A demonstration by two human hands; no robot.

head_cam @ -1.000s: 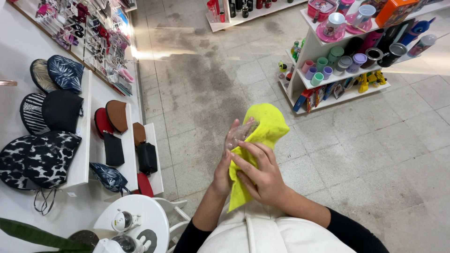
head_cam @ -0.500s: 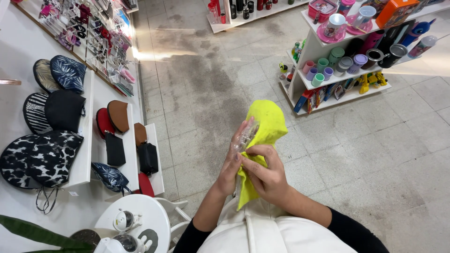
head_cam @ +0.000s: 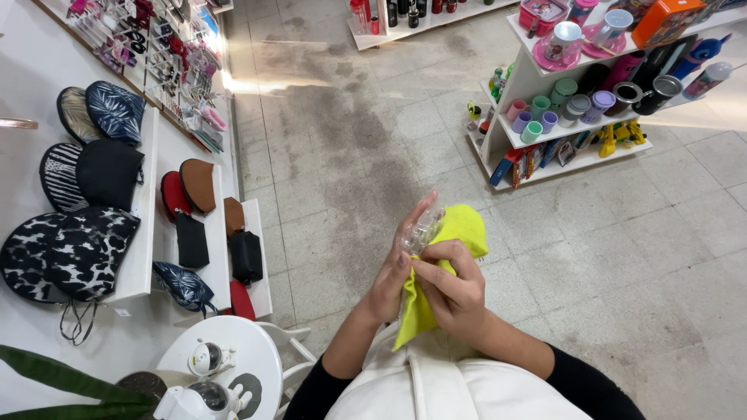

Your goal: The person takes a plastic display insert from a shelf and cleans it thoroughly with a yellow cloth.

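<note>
One clear small item [head_cam: 424, 228], wrapped in one yellow cloth [head_cam: 459, 233], held above the tiled floor [head_cam: 622, 257], barely shifted from a moment ago. Left hand [head_cam: 397, 268] in closed grip on the item; right hand [head_cam: 455, 292] pinching cloth beside it. Right of cloth: one white shelf [head_cam: 537, 78] of cups.

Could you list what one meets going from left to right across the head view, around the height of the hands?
Black-and-white patterned bag → black pouch → left hand → right hand with yellow cloth → bare tiled floor.
</note>
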